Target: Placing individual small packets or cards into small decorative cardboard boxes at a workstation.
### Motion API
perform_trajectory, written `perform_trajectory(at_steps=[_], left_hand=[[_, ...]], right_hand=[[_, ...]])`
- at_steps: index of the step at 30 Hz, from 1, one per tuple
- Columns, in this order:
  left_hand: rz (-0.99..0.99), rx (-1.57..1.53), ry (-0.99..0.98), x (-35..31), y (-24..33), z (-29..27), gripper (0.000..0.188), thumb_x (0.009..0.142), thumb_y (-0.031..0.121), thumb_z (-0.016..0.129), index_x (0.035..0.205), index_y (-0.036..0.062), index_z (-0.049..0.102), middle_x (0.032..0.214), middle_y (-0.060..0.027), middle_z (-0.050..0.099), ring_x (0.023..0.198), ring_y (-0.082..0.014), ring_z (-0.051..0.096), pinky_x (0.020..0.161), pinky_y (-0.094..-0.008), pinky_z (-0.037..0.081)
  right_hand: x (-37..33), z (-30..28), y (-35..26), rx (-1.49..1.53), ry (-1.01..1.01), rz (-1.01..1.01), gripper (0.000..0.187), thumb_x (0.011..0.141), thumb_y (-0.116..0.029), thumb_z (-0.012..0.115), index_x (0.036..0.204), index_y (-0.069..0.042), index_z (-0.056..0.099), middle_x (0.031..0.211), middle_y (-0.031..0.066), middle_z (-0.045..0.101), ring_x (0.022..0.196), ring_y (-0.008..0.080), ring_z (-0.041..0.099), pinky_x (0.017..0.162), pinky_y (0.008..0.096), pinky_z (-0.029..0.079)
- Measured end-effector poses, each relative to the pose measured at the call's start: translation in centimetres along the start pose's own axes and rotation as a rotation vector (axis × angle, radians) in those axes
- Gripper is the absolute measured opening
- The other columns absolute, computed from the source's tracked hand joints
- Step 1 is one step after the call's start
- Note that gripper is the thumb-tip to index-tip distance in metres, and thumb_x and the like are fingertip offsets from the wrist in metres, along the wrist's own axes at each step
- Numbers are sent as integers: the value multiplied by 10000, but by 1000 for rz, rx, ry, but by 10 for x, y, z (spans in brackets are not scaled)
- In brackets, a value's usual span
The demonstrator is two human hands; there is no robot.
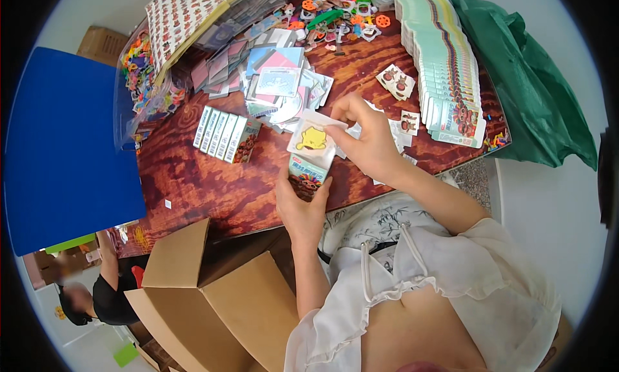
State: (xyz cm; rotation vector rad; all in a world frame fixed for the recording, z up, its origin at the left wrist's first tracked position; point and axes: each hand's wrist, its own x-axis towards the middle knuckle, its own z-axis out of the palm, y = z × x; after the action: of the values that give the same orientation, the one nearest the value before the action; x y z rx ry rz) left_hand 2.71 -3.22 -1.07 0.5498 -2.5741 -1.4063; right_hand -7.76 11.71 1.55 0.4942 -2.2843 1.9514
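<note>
My left hand (302,207) grips a small teal printed carton (307,169) from below, its fingers on both sides. At the carton's upper end, my right hand (371,136) pinches a pale square card (313,140) with a yellow cartoon figure between thumb and fingers. The card's lower edge meets the top of the carton; whether it is partly inside, I cannot tell. To the left, a row of several filled cartons (222,134) stands side by side. Just beyond my hands lies a heap of cards and flat packets (278,81). Small printed stickers (409,122) are scattered near my right hand.
Overlapping flat cartons (445,69) run along the right, beside a green plastic sheet (525,81). Colourful plastic trinkets (335,17) pile up at the back. An open cardboard box (251,301) stands below the table edge. A blue panel (71,152) and another person (113,294) are at left.
</note>
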Motion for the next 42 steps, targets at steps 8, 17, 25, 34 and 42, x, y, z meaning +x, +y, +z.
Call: perform_trajectory(at_steps=[8,17,25,34,42], left_hand=[[158,128,53,-2,3,-8,754,678,58,850,1332,-6,481,1270,-206,563,1162,-391,544,980,-452,450],[290,149,0,10,-3,-13,712,677,6,818,1313,-1,498,1271,-191,552,1165,-381,541,983,-445,440],[116,-31,23,12,-10,-16,691,685,21,830,1300,-17,516,1205,-166,560,1101,-315,570,939,-393,463],[119,-16,-8,13,-2,-14,703,690,61,846,1304,-20,511,1171,-149,557,1059,-281,568,912,-378,465],[105,12,-47,8,-1,-15,716,691,70,848,1316,-7,507,1231,-170,559,1105,-313,572,945,-392,463]], right_hand=[[-15,6,-2,-403,-157,-301,142,775,-108,727,830,-36,619,1135,112,595,1134,305,515,931,442,405],[-6,-27,27,-44,-478,-57,117,853,-116,675,883,-3,683,1108,117,638,1060,257,588,887,376,465],[4,-119,36,-730,-380,46,219,787,15,673,994,-52,651,994,92,608,909,288,624,765,377,485],[1,-123,45,-783,-383,68,143,803,-59,685,837,-36,548,892,102,561,854,325,602,714,425,468],[9,-133,40,-784,-489,35,61,808,-74,659,861,-49,676,907,88,632,845,306,633,747,412,496]])
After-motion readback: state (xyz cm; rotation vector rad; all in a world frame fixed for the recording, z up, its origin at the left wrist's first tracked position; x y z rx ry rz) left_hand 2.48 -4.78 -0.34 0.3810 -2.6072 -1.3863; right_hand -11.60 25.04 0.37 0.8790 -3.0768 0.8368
